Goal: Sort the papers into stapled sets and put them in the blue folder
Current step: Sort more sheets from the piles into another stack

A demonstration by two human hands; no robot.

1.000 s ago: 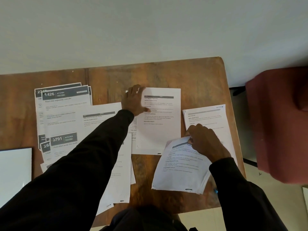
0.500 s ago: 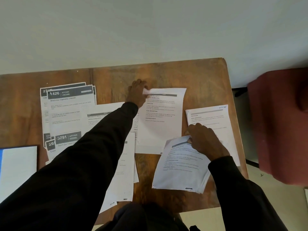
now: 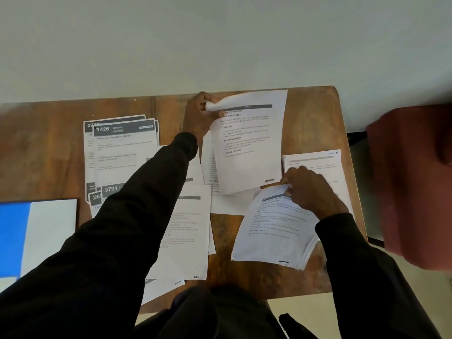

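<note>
1. Two sets of fingers busy. On the left hand [image 3: 199,116]: curled tight round the rolled top corner of a white printed sheet with a grey header bar [image 3: 249,145]. On the right hand [image 3: 311,190]: bent over and pinching the top edge of a white sheaf of printed pages [image 3: 274,231], close to the body.
2. Just changed: flat under the left palm a second ago, now peeled up by that corner and swung rightward, lower edge just beside the sheaf. More white pages uncovered underneath.
3. Meaning, at a guess: sorting only partway, with this sheet likely bound for the sheaf as one more page of a set. No stapler in sight; nothing visibly stapled.
4. Flat blue folder [image 3: 12,238] at the far left edge, partly under a blank white page [image 3: 51,231], well apart from both hands and not yet in use.
5. Underneath: worn brown wooden table [image 3: 49,148], strewn with a pile of dark-headed kitchen cards [image 3: 122,152] to the left and a single white page [image 3: 320,162] beside the right hand.
6. Beyond: plain pale wall [image 3: 220,45]; dark red upholstered chair [image 3: 415,192] off the right end.
</note>
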